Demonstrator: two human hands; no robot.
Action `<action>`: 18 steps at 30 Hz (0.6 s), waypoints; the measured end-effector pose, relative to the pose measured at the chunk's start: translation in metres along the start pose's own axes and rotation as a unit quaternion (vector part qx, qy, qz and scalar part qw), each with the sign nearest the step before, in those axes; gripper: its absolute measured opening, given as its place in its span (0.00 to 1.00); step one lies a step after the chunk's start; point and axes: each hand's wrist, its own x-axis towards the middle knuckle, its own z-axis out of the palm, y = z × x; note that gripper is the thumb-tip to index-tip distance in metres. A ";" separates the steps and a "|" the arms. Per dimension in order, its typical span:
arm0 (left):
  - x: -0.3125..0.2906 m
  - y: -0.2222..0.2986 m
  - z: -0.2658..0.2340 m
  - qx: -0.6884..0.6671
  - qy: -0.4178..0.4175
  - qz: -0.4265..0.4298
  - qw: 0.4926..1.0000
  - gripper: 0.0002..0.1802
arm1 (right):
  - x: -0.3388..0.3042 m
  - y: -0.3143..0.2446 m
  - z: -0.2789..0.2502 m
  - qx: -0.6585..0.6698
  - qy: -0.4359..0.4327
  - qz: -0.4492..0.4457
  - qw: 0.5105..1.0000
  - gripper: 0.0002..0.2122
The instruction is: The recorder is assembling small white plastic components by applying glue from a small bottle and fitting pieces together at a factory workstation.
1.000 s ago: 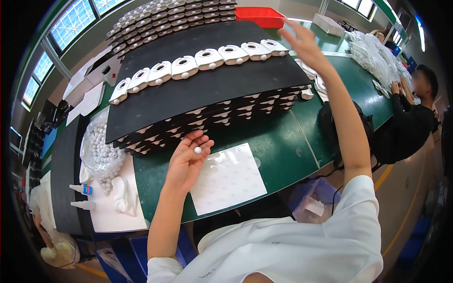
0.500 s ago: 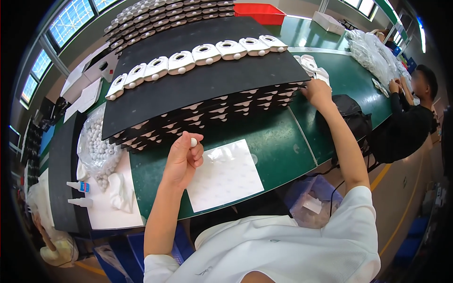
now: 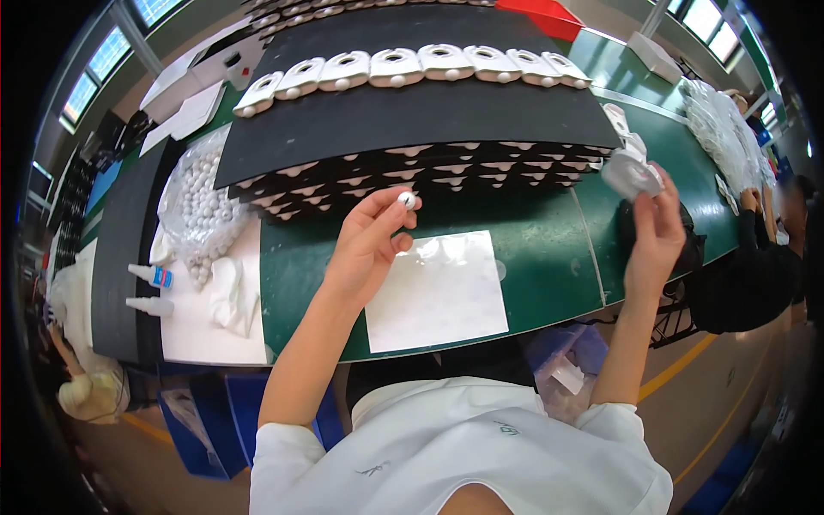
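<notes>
My left hand (image 3: pixel 365 251) pinches a small white ball (image 3: pixel 407 201) with a dark mark on it, in front of the stacked black boards. To the right, my right hand (image 3: pixel 656 245) grips a white plastic part (image 3: pixel 631 175), blurred by motion, just off the stack's right end. Behind it lie more white parts (image 3: pixel 620 123) on the green table. Across the top black board (image 3: pixel 412 116) runs a row of white parts (image 3: pixel 396 67), each with a round hole and a ball at its near edge. A white sheet (image 3: pixel 438 296) lies before me.
At left are a clear bag of white balls (image 3: pixel 202 193), two small glue bottles (image 3: pixel 150 275) and a crumpled white cloth (image 3: pixel 230 292). A red bin (image 3: pixel 545 17) stands at the back. On the right, a person (image 3: pixel 747 275) works beside clear plastic bags (image 3: pixel 725 129).
My right hand has drawn back from beside the stack, bringing up a white plastic part. My left hand has risen slightly and moved right with the ball. The view has shifted.
</notes>
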 end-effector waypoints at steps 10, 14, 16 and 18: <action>0.005 0.003 -0.008 -0.023 0.019 0.019 0.999 0.15 | -0.080 0.001 0.098 0.193 -0.375 0.275 0.864 0.09; 0.004 0.005 -0.010 -0.029 0.008 0.025 0.999 0.15 | -0.088 0.006 0.112 0.178 -0.419 0.289 0.842 0.08; 0.004 0.004 -0.010 -0.028 0.009 0.025 0.999 0.15 | -0.091 0.008 0.114 0.153 -0.430 0.271 0.847 0.07; 0.004 0.005 -0.010 -0.028 0.009 0.022 0.999 0.15 | -0.092 0.007 0.115 0.139 -0.431 0.261 0.852 0.07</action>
